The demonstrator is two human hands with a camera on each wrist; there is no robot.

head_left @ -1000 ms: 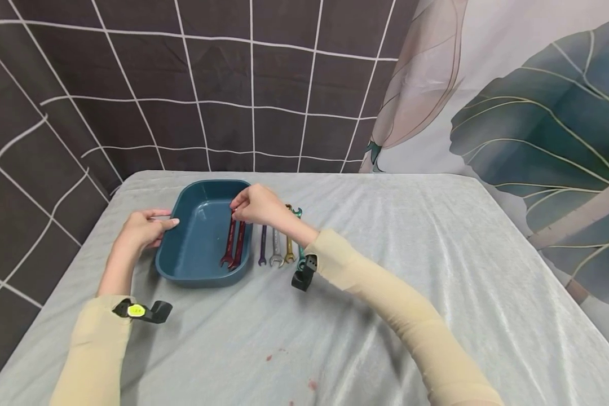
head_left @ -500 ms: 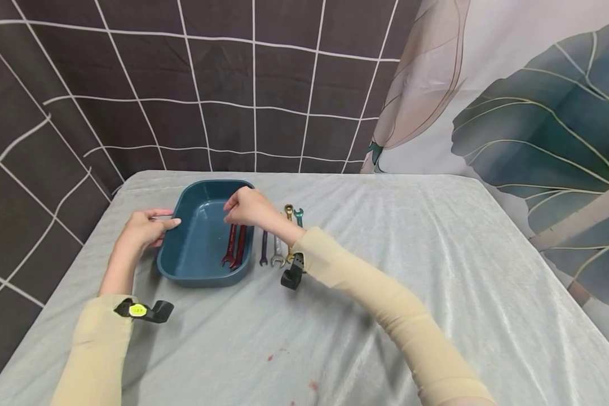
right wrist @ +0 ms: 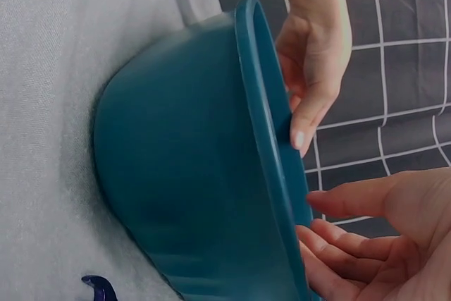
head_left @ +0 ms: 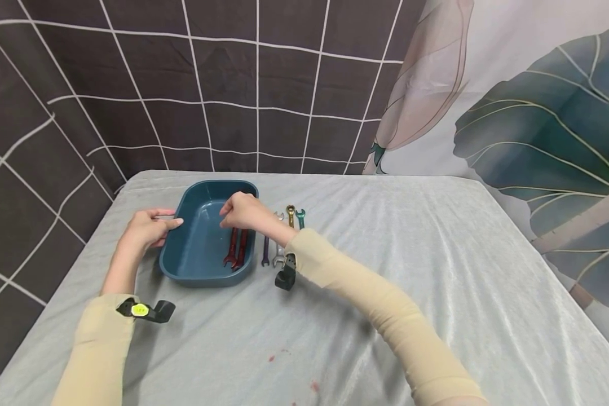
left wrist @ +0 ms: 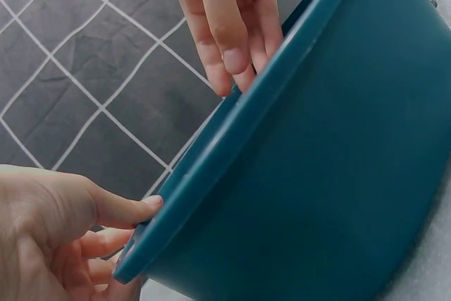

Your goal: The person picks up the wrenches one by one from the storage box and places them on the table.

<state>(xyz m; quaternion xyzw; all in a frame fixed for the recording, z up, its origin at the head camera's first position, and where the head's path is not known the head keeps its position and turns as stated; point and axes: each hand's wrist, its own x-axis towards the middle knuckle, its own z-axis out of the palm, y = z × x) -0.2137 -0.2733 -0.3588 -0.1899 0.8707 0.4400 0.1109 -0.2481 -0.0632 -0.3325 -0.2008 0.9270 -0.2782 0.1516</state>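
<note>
A blue plastic bin [head_left: 195, 281] stands on the cloth-covered table. My left hand [head_left: 144, 230] pinches its left rim, the thumb over the edge and the fingers outside, as the left wrist view shows. Two dark red wrenches [head_left: 231, 251] lie side by side along the bin's right inner wall. Above them hovers my right hand [head_left: 246, 213], its fingers loosely bent. The right wrist view shows nothing between that thumb and fingers [right wrist: 352, 244]. Its back and wrist hide the wrenches' far ends in the head view.
Right of the bin lie a purple wrench [head_left: 265, 252], a silver wrench [head_left: 279, 255], a gold wrench [head_left: 291, 212] and a green wrench [head_left: 301, 216], partly under the right forearm. A dark checked curtain [head_left: 233, 84] hangs behind the table [head_left: 385, 225].
My right hand has left the far ends of the red wrenches and moved left and slightly nearer over the bin. The left hand stays on the rim.
</note>
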